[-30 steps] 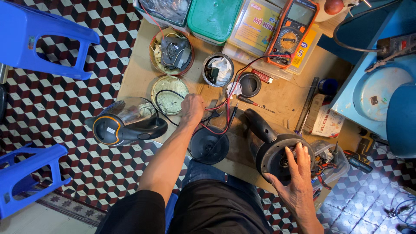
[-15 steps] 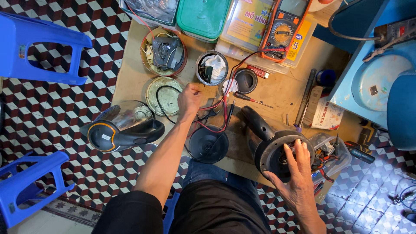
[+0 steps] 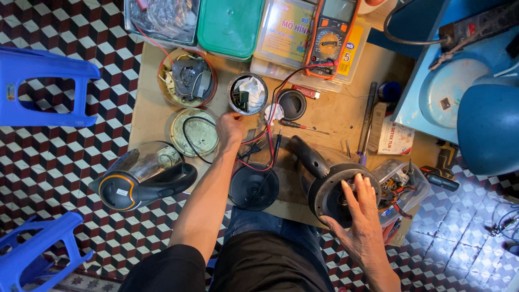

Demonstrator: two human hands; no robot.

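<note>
- The right hand (image 3: 361,216) is laid flat, fingers spread, on the upturned underside of a black kettle (image 3: 335,186) lying on its side at the near right of the wooden surface (image 3: 346,113); nothing is pinched.
- The kettle's dark handle is seen jutting up and left from under that hand.
- The left hand (image 3: 230,128) is stretched out over the middle of the surface, fingers curled downward just below a small round tin (image 3: 247,93); whether anything is gripped cannot be told.
- Red and black test leads (image 3: 270,135) are seen running just beside the left hand, on its right, up to a multimeter (image 3: 330,38) at the far edge.
- A round black base (image 3: 254,187) is found near the left forearm, between the two hands.
- A glass kettle (image 3: 141,176) is seen lying on its side to the left of the forearm.
</note>
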